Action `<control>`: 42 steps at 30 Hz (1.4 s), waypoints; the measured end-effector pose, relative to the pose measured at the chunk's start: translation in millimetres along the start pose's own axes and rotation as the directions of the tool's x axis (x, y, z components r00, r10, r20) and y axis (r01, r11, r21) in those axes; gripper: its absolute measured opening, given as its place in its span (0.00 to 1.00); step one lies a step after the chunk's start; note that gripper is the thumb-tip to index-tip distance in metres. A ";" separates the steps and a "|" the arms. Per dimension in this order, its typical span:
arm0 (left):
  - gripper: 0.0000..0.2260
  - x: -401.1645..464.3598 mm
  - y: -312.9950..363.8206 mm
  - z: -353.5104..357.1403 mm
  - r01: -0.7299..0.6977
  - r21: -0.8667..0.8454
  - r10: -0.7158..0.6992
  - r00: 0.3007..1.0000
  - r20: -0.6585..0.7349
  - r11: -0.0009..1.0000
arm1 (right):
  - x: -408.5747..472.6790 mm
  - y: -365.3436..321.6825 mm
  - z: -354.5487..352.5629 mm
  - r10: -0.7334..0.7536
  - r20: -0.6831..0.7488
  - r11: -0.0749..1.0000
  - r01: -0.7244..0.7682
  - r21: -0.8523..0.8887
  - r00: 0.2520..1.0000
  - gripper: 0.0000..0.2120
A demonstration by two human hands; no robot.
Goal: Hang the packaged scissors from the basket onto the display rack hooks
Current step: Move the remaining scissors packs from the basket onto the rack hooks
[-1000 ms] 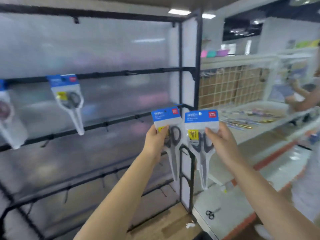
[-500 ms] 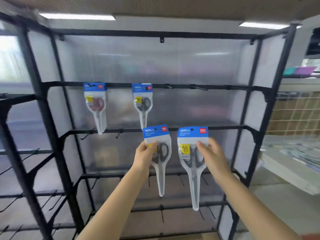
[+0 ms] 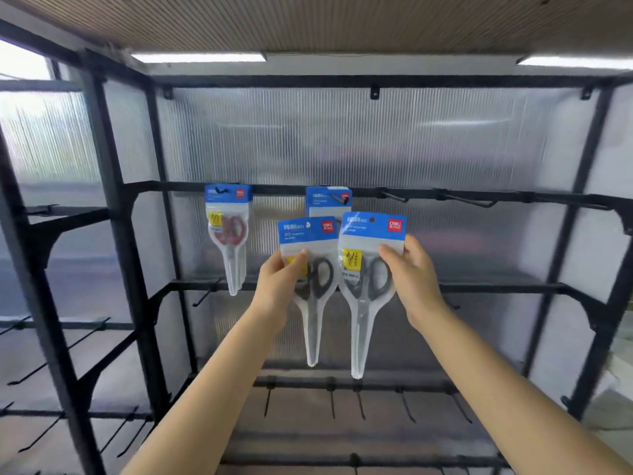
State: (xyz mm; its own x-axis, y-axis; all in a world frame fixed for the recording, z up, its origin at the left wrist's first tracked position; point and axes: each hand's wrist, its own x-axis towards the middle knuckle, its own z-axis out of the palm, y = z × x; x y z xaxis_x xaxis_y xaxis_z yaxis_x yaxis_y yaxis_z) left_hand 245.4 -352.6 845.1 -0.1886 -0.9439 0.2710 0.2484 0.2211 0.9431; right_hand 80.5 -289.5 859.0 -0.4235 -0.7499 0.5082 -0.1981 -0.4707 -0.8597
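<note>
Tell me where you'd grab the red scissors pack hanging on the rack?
Probably pinch the red scissors pack at its wide handle part, just under the blue card, coming from the front. The tip is narrow, and the top sits on the hook.

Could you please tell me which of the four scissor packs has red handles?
The pack hanging furthest left on the rack; the held packs show black handles, and the other hanging pack hides its scissors.

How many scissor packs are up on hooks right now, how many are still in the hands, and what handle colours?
On the top rail: 2, a red-handled pack and a pack whose handles are hidden
In hands: 2, a black-handled pack in the left hand and a black-handled pack in the right hand
Total: 4
</note>
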 end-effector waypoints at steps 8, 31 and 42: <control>0.03 45.9 -1.5 -21.7 -0.004 -0.024 0.004 1.000 0.027 1.000 | 31.0 11.8 34.8 -0.074 -0.049 0.997 0.074 0.007 0.996 0.07; 0.05 78.3 -13.5 -21.8 0.013 -0.066 -0.008 0.997 0.072 0.998 | 76.5 18.9 43.8 -0.147 -0.149 0.988 0.138 -0.070 0.978 0.07; 0.05 80.9 -24.3 -23.9 0.021 -0.074 -0.017 0.999 0.050 0.997 | 84.1 39.9 43.7 -0.150 -0.129 0.988 0.145 -0.044 0.980 0.08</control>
State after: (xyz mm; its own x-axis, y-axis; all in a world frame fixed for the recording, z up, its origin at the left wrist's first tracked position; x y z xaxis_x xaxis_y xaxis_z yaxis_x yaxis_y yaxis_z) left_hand 246.8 -440.2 839.5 -0.2404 -0.9340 0.2645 0.3139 0.1830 0.9317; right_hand 75.5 -391.7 869.7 -0.4992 -0.6048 0.6205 -0.2962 -0.5539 -0.7781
